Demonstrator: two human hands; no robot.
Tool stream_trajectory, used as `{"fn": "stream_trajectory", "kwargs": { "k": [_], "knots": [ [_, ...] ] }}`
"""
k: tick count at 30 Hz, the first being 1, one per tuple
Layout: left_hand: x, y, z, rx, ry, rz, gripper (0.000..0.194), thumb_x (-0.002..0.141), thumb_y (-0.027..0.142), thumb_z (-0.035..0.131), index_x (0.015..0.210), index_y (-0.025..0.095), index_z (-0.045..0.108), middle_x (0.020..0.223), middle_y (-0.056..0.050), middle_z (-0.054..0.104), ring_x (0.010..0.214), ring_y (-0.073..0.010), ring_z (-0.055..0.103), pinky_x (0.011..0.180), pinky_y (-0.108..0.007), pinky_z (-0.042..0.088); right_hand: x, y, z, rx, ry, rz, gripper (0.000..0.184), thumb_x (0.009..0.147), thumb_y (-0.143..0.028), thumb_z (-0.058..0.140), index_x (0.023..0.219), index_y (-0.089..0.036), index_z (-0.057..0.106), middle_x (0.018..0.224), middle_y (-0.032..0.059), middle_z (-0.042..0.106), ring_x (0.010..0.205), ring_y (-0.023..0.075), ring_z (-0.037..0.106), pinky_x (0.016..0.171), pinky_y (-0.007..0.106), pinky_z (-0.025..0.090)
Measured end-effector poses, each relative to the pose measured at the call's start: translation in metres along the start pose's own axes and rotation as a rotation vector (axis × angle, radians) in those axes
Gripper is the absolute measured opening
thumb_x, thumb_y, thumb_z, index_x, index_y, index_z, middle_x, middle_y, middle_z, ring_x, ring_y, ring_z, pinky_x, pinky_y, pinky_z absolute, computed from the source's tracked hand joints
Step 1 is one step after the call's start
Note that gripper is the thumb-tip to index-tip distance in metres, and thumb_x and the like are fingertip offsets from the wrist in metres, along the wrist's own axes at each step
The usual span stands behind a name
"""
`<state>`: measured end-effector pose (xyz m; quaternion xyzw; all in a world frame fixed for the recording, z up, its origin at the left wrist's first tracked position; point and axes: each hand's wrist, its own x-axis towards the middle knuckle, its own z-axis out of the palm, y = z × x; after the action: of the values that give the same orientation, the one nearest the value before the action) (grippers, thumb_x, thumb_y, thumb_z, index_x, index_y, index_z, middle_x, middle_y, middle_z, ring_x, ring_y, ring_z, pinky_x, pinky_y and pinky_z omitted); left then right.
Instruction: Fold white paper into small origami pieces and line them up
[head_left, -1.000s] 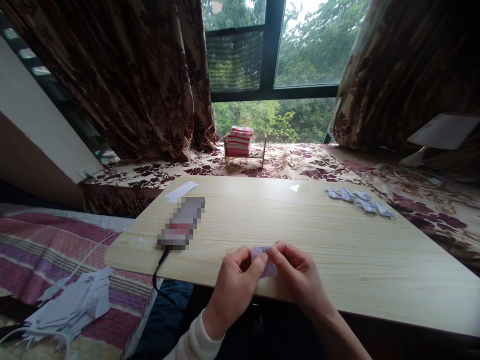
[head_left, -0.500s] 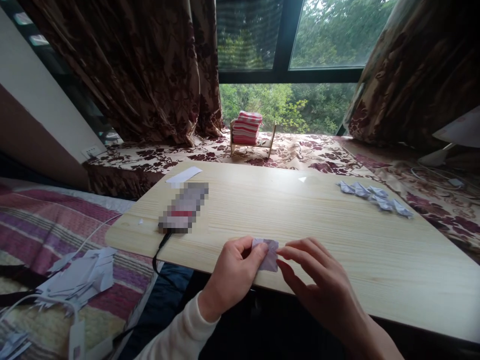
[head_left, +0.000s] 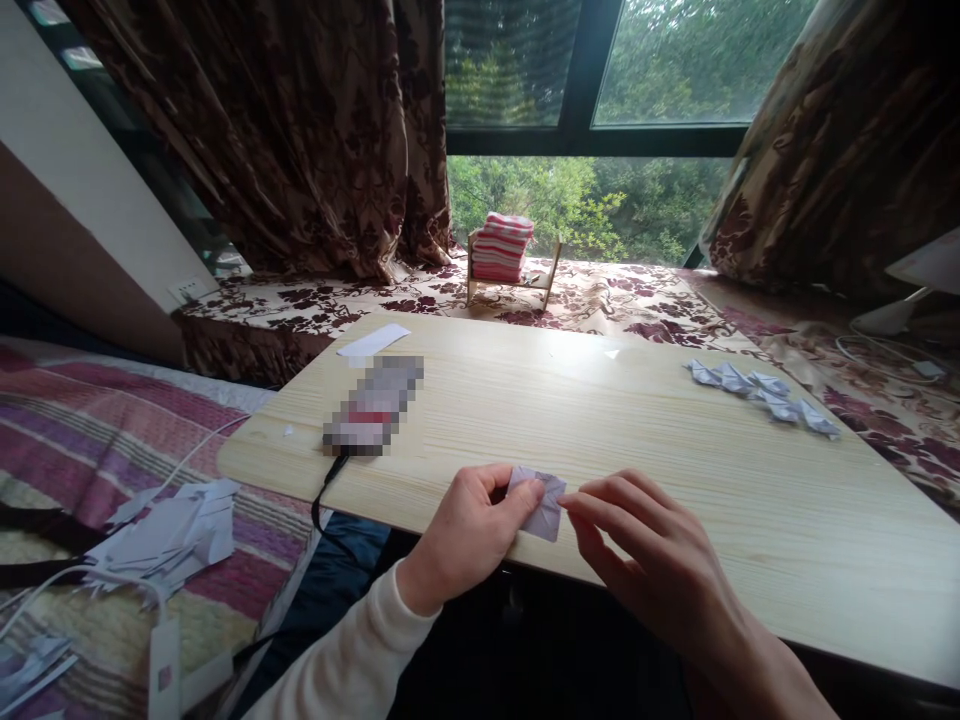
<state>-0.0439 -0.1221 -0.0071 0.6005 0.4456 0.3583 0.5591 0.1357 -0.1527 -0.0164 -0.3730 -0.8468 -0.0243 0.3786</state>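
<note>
A small folded square of pale paper (head_left: 546, 518) is pinched between the thumb and fingers of my left hand (head_left: 471, 530), just above the table's near edge. Creases run across its face, and its left side is hidden under my thumb. My right hand (head_left: 645, 540) is at the paper's right edge, index fingertip against or very close to it; thumb and index are apart. Toward the table's far right lie several folded paper pieces (head_left: 776, 400) in a loose cluster.
On the wooden table (head_left: 525, 400) are a pixelated device (head_left: 375, 405) with a black cable and a white paper strip (head_left: 373, 340). Loose paper strips (head_left: 176, 535) lie on the striped bed cover at left. Striped folded cloths (head_left: 501, 247) sit on a small stand by the window.
The view has shifted slightly. My left hand keeps its pinch on the paper, whose creased face now shows more evenly. My right fingers stay by its right edge.
</note>
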Motion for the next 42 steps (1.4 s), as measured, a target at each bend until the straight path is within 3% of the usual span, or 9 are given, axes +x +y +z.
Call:
{"fn": "stream_trajectory", "kwargs": {
  "k": [7,23,27,33,38,42],
  "knots": [
    [0.001,0.001,-0.001,0.006,-0.027,-0.003,0.026,0.082,0.033,0.056,0.071,0.011,0.065,0.066,-0.001,0.059,0.062,-0.0117,0.049,0.058,-0.022,0.038,0.0,0.0,0.002,-0.067,-0.013,-0.004,0.019,0.086,-0.009,0.055,0.102,-0.02,0.059,0.082,0.0046,0.067,0.07,0.0155,0.055,0.061,0.029,0.045],
    [0.001,-0.001,0.0,0.046,-0.056,0.022,0.03,0.081,0.036,0.059,0.067,0.01,0.064,0.061,-0.002,0.054,0.058,-0.0107,0.045,0.053,-0.021,0.037,0.001,0.003,-0.005,-0.092,-0.078,-0.085,0.017,0.09,-0.01,0.05,0.097,-0.018,0.064,0.077,0.0059,0.065,0.069,0.0158,0.054,0.061,0.029,0.043],
    [0.0,-0.002,0.001,0.095,-0.042,0.057,0.028,0.081,0.032,0.057,0.062,0.011,0.06,0.059,0.0,0.05,0.058,-0.0101,0.042,0.052,-0.021,0.034,0.005,0.002,-0.005,-0.085,-0.131,-0.072,0.017,0.089,-0.01,0.048,0.088,-0.017,0.064,0.077,0.0066,0.063,0.069,0.0165,0.051,0.059,0.029,0.042],
    [-0.002,0.0,0.002,0.152,-0.058,0.077,0.027,0.082,0.03,0.055,0.061,0.013,0.058,0.06,0.0,0.05,0.059,-0.0109,0.042,0.053,-0.022,0.033,0.004,0.002,-0.002,-0.094,-0.094,-0.059,0.016,0.088,-0.012,0.049,0.082,-0.019,0.062,0.074,0.0046,0.062,0.067,0.0154,0.05,0.059,0.027,0.041],
    [-0.002,0.004,0.006,0.269,-0.01,0.133,0.031,0.079,0.026,0.056,0.053,0.017,0.043,0.056,0.003,0.043,0.056,-0.0097,0.039,0.051,-0.022,0.029,0.004,-0.002,-0.001,-0.092,-0.078,0.0,0.019,0.088,-0.009,0.047,0.079,-0.019,0.06,0.069,0.0033,0.06,0.064,0.0146,0.049,0.057,0.027,0.04],
    [-0.004,0.004,0.007,0.302,-0.006,0.13,0.031,0.081,0.026,0.054,0.054,0.018,0.04,0.057,0.003,0.042,0.057,-0.01,0.039,0.052,-0.023,0.029,0.003,-0.002,-0.001,-0.077,-0.064,0.002,0.016,0.085,-0.007,0.05,0.082,-0.019,0.06,0.072,0.0037,0.061,0.066,0.0148,0.05,0.058,0.027,0.04]
  ]
}}
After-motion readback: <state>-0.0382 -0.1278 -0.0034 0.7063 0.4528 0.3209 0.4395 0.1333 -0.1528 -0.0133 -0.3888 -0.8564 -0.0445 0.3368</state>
